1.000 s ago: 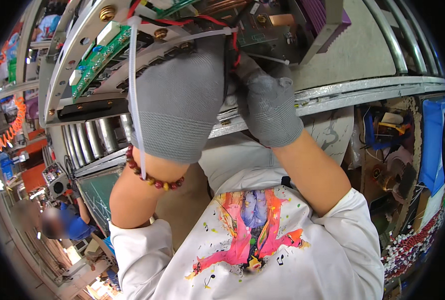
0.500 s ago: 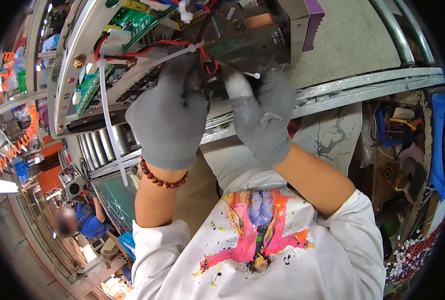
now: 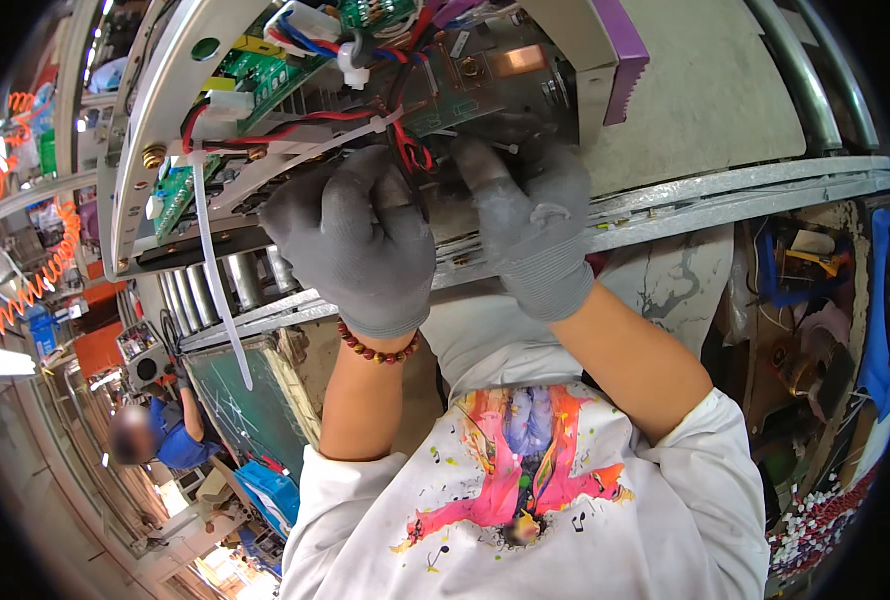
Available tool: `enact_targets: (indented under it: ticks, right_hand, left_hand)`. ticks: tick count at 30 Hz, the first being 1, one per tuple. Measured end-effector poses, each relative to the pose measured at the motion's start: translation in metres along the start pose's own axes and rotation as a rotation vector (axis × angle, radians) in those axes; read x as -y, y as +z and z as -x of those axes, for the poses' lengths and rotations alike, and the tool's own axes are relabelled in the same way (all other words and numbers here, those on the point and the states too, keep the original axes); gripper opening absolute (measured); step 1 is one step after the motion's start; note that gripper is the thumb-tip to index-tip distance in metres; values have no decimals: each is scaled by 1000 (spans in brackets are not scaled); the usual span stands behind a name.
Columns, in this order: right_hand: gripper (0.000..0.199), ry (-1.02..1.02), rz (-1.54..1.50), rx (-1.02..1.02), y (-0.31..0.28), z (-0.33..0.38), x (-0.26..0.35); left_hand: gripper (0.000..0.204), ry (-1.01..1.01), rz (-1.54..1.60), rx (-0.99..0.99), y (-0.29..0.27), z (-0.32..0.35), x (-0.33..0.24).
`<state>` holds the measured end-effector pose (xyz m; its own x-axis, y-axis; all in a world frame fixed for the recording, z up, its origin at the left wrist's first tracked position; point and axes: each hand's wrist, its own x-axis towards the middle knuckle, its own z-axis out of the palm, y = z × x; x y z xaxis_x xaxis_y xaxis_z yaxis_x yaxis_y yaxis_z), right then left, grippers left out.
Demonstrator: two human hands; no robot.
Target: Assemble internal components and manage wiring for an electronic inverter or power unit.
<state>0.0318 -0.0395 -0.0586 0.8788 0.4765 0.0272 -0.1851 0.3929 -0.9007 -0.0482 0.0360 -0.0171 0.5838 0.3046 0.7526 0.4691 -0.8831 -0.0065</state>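
Both my hands wear grey gloves and work at an open metal chassis (image 3: pixel 585 40) holding green circuit boards (image 3: pixel 265 75) and red, black and blue wires (image 3: pixel 410 150). My left hand (image 3: pixel 355 250), with a bead bracelet at the wrist, curls its fingers against the wire bundle. My right hand (image 3: pixel 527 225) pinches at the same bundle, a short white tip showing between its fingers. A long white cable tie (image 3: pixel 215 280) runs from the wires leftward, then hangs down loose. The fingertips are partly hidden among the wires.
The chassis rests on a metal conveyor rail (image 3: pixel 725 195) with steel rollers (image 3: pixel 210 290) at the left. Orange coiled hoses (image 3: pixel 25 270) hang far left. Another person in blue (image 3: pixel 155 435) stands below left. Cluttered parts and a blue bin (image 3: pixel 880 330) sit at the right.
The chassis and both hands have shifted lower and to the right in the picture. My left hand has slid off the cable tie, whose long tail now hangs free to its left.
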Motion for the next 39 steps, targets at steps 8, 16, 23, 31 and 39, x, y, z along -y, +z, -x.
enact_targets:
  ticks: [8,16,23,31,39]
  right_hand:
    - [19,304,-142,94,5,4,5]
    - [28,-746,1135,365,-7,7,-31]
    - [19,-442,458,154,24,9,-19]
    - [19,-169,289,176,26,25,-13]
    - [18,220,33,356,7,9,0]
  left_hand:
    - [19,-28,41,-40,-2,3,11]
    - [9,-66,36,-102,-9,2,27]
    - [6,-461,381,-22,-32,2,32]
    - [11,396,433,221,-37,8,52]
    - [14,323,233,476,-44,-23,56]
